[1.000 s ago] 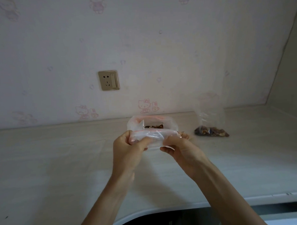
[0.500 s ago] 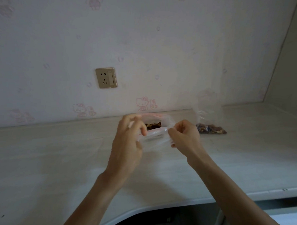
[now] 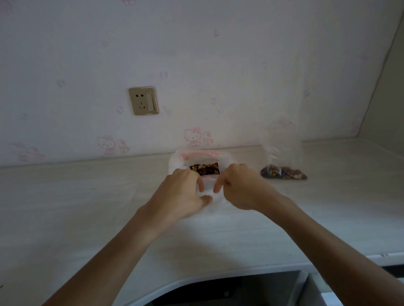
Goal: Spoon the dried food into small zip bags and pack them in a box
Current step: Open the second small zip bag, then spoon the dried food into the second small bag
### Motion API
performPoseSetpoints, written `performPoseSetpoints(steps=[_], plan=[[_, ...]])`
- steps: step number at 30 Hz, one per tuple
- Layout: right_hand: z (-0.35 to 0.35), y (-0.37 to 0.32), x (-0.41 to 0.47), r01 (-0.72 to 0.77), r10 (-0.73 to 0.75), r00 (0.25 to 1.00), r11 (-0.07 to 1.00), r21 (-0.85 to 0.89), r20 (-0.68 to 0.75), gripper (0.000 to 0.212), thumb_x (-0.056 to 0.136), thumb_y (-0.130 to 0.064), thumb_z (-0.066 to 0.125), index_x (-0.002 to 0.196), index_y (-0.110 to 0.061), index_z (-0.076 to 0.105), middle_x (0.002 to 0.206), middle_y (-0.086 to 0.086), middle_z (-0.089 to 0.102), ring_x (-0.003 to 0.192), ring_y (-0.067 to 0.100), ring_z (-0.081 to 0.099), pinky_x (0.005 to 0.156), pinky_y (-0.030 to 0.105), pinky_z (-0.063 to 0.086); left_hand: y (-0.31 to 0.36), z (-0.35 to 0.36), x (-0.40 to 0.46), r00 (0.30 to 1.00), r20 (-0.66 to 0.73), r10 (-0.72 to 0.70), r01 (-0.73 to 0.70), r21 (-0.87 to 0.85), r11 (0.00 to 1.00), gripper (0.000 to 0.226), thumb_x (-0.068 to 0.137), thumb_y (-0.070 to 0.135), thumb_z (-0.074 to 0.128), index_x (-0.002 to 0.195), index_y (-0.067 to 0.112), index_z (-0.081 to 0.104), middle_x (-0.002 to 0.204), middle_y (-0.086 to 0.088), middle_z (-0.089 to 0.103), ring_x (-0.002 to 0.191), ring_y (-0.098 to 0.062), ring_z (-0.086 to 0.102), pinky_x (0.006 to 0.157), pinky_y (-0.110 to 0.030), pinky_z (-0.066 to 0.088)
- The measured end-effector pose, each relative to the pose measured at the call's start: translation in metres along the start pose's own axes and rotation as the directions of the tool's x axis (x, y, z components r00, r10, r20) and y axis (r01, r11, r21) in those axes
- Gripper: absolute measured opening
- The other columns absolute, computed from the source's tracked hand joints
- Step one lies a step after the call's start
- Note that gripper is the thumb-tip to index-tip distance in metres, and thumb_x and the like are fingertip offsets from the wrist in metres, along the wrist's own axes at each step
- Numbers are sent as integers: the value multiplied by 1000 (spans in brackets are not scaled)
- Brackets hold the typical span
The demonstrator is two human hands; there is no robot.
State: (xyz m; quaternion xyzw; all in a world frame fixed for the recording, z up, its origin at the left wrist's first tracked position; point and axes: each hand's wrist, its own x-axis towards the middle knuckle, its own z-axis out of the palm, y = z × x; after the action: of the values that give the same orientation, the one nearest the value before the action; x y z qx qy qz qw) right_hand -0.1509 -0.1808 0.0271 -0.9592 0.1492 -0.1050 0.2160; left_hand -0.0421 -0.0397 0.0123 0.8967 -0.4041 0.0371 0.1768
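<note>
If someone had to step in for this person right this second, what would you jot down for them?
Left hand: fingers curled on the near edge of the small zip bag, at the table.
Right hand: pinching the same bag from the other side.
Behind the hands, a clear container holds dried food. To the right, a bigger clear bag with dried food in its bottom stands on the table.
Done: can't tell whether the held bag is filled or sealed; it is blurred.
Left: finish this bag, fill any others, pack them. No spoon or box is in view.
</note>
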Motion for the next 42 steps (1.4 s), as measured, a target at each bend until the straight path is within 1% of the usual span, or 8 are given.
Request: performPoseSetpoints(steps=[7, 14, 18, 22, 28, 33, 36, 42], plan=[[8, 3, 10, 87, -8, 964, 954, -286, 265, 32, 84, -14, 65, 112, -3, 72, 111, 13, 74, 96, 29, 73, 86, 44, 62, 1, -16, 13, 920, 383, -85, -23, 269, 963, 71, 66, 69, 85, 124, 35, 61, 106, 12, 50, 95, -16, 56, 67, -29, 41], [15, 24, 27, 139, -22, 906, 959, -248, 423, 30, 92, -28, 65, 108, -3, 72, 114, 8, 73, 110, 29, 67, 96, 42, 55, -15, 0, 22, 838, 526, -148, 121, 85, 989, 69, 57, 77, 84, 112, 42, 59, 106, 12, 58, 92, -14, 66, 73, -31, 60], [30, 47, 18, 132, -95, 970, 979, -153, 223, 15, 80, -40, 76, 89, -37, 65, 90, -15, 54, 93, 13, 52, 83, 33, 40, -37, 20, 13, 905, 420, -66, 104, -69, 992, 77, 31, 96, 73, 86, 44, 59, 86, 22, 60, 77, 3, 57, 66, -24, 46], [43, 62, 12, 50, -72, 992, 979, 200, 107, 14, 78, -27, 82, 86, -35, 75, 89, -7, 61, 82, 8, 56, 86, 29, 46, -50, 30, 4, 952, 305, 5, 92, -303, 948, 66, 37, 86, 82, 85, 41, 72, 82, 16, 65, 68, 2, 54, 66, -19, 46], [38, 64, 9, -35, 92, 995, 633, 774, -30, 3, 86, -22, 81, 84, -21, 84, 80, -5, 75, 75, 6, 65, 69, 16, 51, -59, 21, -4, 984, 151, -94, 171, -659, 732, 63, 50, 80, 86, 100, 42, 80, 69, 15, 43, 67, -3, 47, 72, -26, 39], [28, 74, 19, -95, 338, 929, 616, 782, -154, 17, 91, -27, 76, 86, -10, 72, 63, 3, 62, 57, 15, 56, 57, 32, 46, -58, 28, -5, 959, 24, -283, 183, -813, 553, 47, 61, 71, 84, 84, 31, 78, 62, 12, 48, 57, -7, 45, 67, -32, 37], [20, 80, 30, -214, 439, 863, 768, 604, -252, 32, 90, -40, 73, 102, -13, 59, 85, 5, 68, 71, 19, 65, 63, 36, 54, -63, 31, 7, 911, -95, -401, 153, -825, 544, 28, 79, 53, 84, 77, 28, 73, 65, 9, 53, 59, -9, 48, 65, -33, 40], [22, 83, 47, -365, 474, 880, 643, 673, 24, 38, 95, -36, 71, 112, -6, 56, 90, 8, 69, 58, 16, 61, 45, 28, 42, -71, 43, 38, 781, -207, -589, 232, -780, 581, 61, 81, 69, 74, 116, 19, 62, 102, 9, 64, 92, -7, 63, 71, -22, 43]])
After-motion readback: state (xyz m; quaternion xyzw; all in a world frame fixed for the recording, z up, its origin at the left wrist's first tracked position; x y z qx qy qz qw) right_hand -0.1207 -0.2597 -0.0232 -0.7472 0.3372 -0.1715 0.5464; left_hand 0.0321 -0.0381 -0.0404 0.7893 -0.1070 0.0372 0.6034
